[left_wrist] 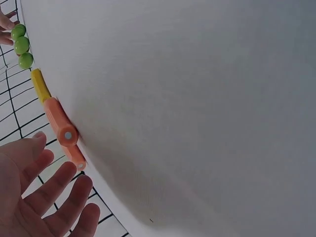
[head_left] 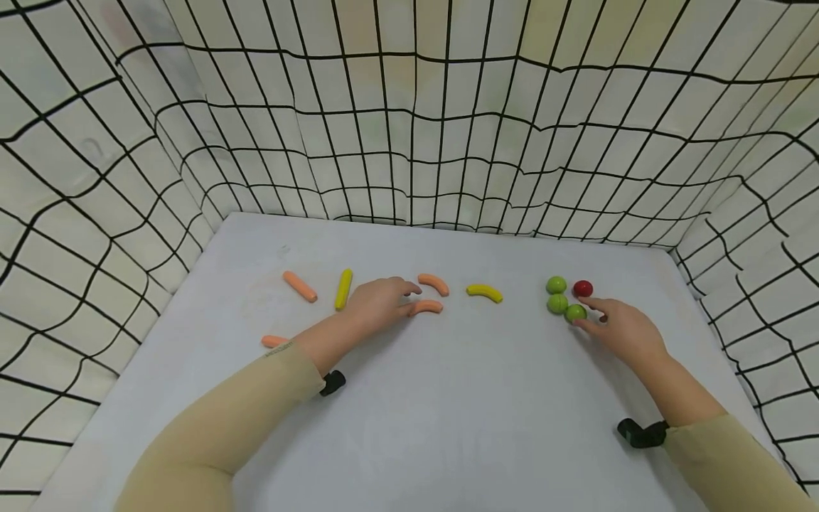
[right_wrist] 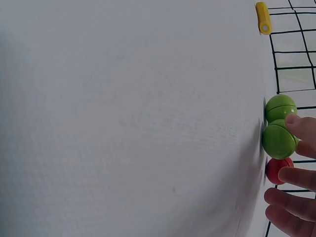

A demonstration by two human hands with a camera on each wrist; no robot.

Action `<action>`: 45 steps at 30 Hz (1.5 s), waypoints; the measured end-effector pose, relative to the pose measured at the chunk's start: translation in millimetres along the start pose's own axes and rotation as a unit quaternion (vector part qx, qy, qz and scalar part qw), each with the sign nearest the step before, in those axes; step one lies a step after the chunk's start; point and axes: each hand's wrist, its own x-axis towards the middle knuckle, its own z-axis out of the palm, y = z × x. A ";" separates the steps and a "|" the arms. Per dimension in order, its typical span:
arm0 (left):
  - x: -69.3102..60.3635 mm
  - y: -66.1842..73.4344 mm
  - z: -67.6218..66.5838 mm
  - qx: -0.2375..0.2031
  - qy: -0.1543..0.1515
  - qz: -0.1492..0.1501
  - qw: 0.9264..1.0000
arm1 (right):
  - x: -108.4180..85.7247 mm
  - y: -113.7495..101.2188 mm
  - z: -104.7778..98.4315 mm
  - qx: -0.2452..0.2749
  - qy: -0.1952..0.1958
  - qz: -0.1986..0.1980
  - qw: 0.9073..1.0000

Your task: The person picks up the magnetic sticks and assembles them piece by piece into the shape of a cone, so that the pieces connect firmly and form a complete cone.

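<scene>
My left hand (head_left: 380, 302) is open beside an orange sausage-shaped piece (head_left: 427, 306); in the left wrist view its fingers are spread around nothing. A second orange piece (head_left: 434, 284) lies just beyond, and a yellow stick (head_left: 343, 289) is partly behind the hand. At the right, my right hand (head_left: 623, 331) reaches over a green ball (head_left: 576, 313), thumb and index finger on either side, fingers loosely extended. Whether they press it is unclear. Two more green balls, one nearer (head_left: 557, 304) and one farther (head_left: 556, 285), sit alongside. A red ball (head_left: 583, 289) lies just past the fingertips.
A yellow banana-shaped piece (head_left: 484, 293) lies between the hands. Farther left are an orange stick (head_left: 299, 286) and another orange piece (head_left: 274, 341), partly covered by the left sleeve. Black netting (head_left: 412, 153) over pale walls surrounds the white table (head_left: 448, 427) at the back and sides.
</scene>
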 end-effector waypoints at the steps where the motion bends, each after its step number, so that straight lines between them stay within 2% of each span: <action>1: 1.9 0.7 1.0 0.001 -0.001 0.002 1.000 | -0.1 0.3 0.2 0.001 -0.003 0.002 1.000; 11: 17.3 9.5 8.2 0.024 -0.029 0.013 0.999 | -1.5 0.3 3.1 0.002 0.005 0.000 1.000; 20: 20.3 17.7 7.3 0.037 -0.021 0.057 0.997 | -0.3 -0.1 0.9 0.012 -0.007 0.004 1.000; 30: 20.5 18.0 7.0 0.035 -0.015 0.081 0.996 | 3.4 0.8 3.3 0.024 -0.009 -0.002 1.000; 41: 17.8 17.9 8.3 0.022 -0.019 0.066 0.997 | -0.3 -0.3 2.6 0.031 -0.003 0.011 0.999; 45: 15.9 17.9 8.6 0.030 -0.021 0.061 0.997 | -4.0 -0.1 3.1 0.032 0.004 0.011 0.999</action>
